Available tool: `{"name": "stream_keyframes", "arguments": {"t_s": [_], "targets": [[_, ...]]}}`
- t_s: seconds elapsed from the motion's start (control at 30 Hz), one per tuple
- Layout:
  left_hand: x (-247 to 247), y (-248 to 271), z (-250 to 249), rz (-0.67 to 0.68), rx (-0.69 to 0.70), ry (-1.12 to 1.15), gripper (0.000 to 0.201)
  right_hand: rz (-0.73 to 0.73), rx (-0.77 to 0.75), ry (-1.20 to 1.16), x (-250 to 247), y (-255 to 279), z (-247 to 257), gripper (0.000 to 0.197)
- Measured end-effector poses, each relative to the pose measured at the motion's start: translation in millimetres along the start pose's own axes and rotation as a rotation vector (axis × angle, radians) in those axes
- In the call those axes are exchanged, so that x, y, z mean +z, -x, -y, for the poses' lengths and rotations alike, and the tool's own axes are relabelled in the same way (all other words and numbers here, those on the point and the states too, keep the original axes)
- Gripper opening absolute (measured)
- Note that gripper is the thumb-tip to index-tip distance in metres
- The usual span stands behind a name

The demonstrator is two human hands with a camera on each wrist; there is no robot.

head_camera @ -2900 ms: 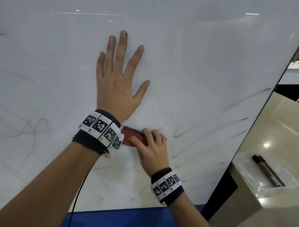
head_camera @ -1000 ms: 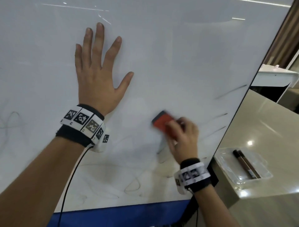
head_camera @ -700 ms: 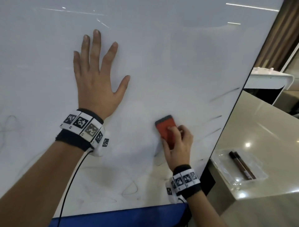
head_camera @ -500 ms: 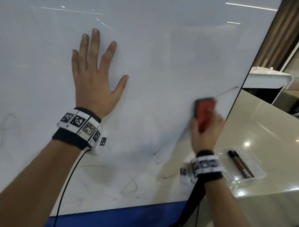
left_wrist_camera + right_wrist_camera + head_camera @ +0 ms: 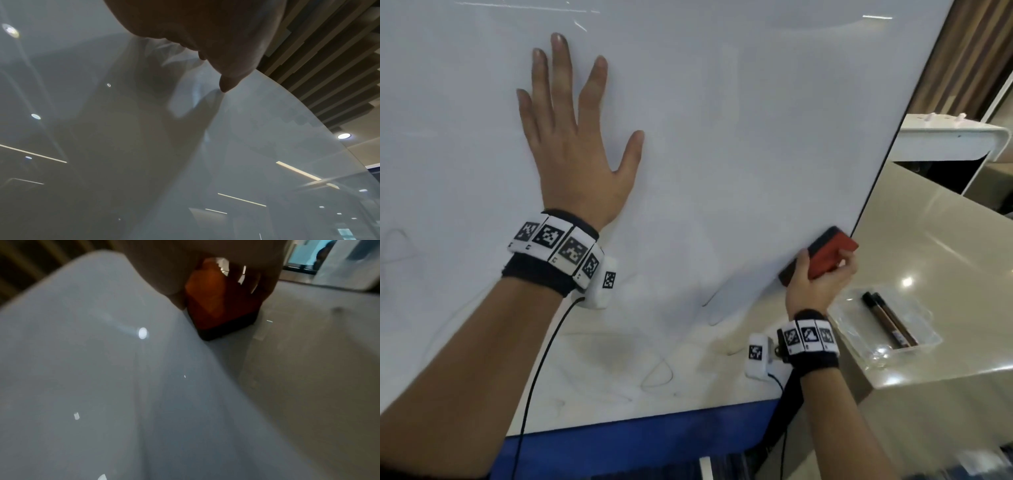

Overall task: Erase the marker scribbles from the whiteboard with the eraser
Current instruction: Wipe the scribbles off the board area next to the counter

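— So where's the red block eraser with the dark felt face (image 5: 825, 259)?

— Clasped in the right hand (image 5: 816, 281), at the glossy white whiteboard (image 5: 722, 137)'s right edge, long axis slanting up-right. Faint grey scribbles (image 5: 657, 373) lie down-left of it.

— And the left hand (image 5: 575, 150)?

— Flat, fingers spread, bracing the smooth board.

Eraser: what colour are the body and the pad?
The eraser has a red body and a black pad against the whiteboard. Clearest in the head view.

Eraser (image 5: 825, 255) at the whiteboard (image 5: 722, 137) right edge; tray (image 5: 924, 337) right of it holds 2 markers (image 5: 887, 318).
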State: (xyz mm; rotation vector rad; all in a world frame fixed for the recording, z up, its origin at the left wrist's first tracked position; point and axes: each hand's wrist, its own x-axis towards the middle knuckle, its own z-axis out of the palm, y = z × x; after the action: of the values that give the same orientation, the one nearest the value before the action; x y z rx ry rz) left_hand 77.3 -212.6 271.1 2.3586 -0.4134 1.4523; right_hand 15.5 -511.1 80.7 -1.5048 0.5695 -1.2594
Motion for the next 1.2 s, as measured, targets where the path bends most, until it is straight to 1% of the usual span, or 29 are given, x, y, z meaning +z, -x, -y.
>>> {"name": "stream_keyframes", "arguments": {"t_s": [0.03,0.07,0.1,0.17,0.23,0.27,0.3,0.33,0.43,0.47,0.5,0.53,0.57,0.6,0.63,0.7,0.73,0.77,0.8,0.83,0.87,0.9,1.0,1.03,1.07,1.1,1.13,1.17,1.2], "targets": [[0,0,-3,-0.004,-0.013,0.010,0.074,-0.039,-0.049,-0.014,4,-15,22,0.063],[1,1,-7,-0.008,-0.032,0.019,0.076,-0.044,-0.134,0.004,10,-25,45,0.062],[1,2,-11,-0.009,-0.052,0.027,0.078,-0.013,-0.249,0.036,17,-31,66,0.060],[2,4,-17,-0.008,-0.079,0.039,0.081,0.103,-0.460,0.113,32,-26,95,0.057],[3,7,-18,-0.006,-0.073,0.043,0.081,0.183,-0.611,0.197,38,-14,96,0.054],[3,9,-15,-0.002,-0.058,0.042,0.080,0.178,-0.611,0.211,37,-10,84,0.053],[3,13,-11,0.004,-0.040,0.038,0.079,0.153,-0.536,0.199,33,-8,60,0.055],[4,16,-5,0.013,-0.022,0.029,0.078,0.110,-0.394,0.157,26,-4,34,0.057],[7,31,8,0.064,0.032,-0.003,0.077,-0.133,0.122,0.024,6,18,-25,0.062],[8,36,12,0.073,0.049,-0.009,0.076,-0.197,0.246,-0.003,6,24,-31,0.064],[10,39,14,0.076,0.061,-0.012,0.076,-0.249,0.322,-0.025,12,27,-30,0.066],[11,40,15,0.075,0.068,-0.013,0.076,-0.291,0.350,-0.047,20,28,-21,0.066],[12,41,14,0.072,0.068,-0.010,0.076,-0.313,0.338,-0.073,29,29,-9,0.065],[13,41,12,0.067,0.063,-0.004,0.076,-0.307,0.261,-0.098,39,33,8,0.066],[14,41,10,0.062,0.053,0.004,0.076,-0.252,0.122,-0.099,48,40,24,0.066],[16,41,6,0.050,0.036,0.015,0.076,0.004,-0.233,0.003,66,69,57,0.061],[17,41,6,0.045,0.032,0.015,0.077,0.146,-0.391,0.079,72,83,63,0.055],[17,41,6,0.041,0.030,0.017,0.077,0.244,-0.522,0.152,75,92,62,0.051],[17,41,7,0.038,0.029,0.023,0.077,0.271,-0.592,0.212,73,94,55,0.048],[16,41,8,0.036,0.028,0.032,0.077,0.257,-0.588,0.240,67,89,37,0.048],[16,42,9,0.037,0.028,0.039,0.077,0.212,-0.484,0.224,57,81,18,0.049],[15,42,10,0.041,0.030,0.042,0.077,0.132,-0.337,0.173,46,72,-2,0.051],[14,42,11,0.048,0.041,0.037,0.077,-0.194,0.201,0.015,23,61,-43,0.059],[14,43,10,0.048,0.040,0.039,0.077,-0.260,0.325,-0.020,26,61,-45,0.063],[14,42,9,0.046,0.036,0.040,0.077,-0.300,0.377,-0.054,33,62,-39,0.066],[15,42,7,0.045,0.030,0.039,0.077,-0.310,0.367,-0.072,43,65,-27,0.067],[16,43,6,0.044,0.025,0.040,0.076,-0.273,0.299,-0.076,53,72,-13,0.067],[17,43,5,0.044,0.022,0.042,0.076,-0.189,0.170,-0.062,62,82,1,0.066],[17,43,5,0.042,0.020,0.044,0.076,-0.051,-0.004,-0.026,70,97,17,0.063]]}}
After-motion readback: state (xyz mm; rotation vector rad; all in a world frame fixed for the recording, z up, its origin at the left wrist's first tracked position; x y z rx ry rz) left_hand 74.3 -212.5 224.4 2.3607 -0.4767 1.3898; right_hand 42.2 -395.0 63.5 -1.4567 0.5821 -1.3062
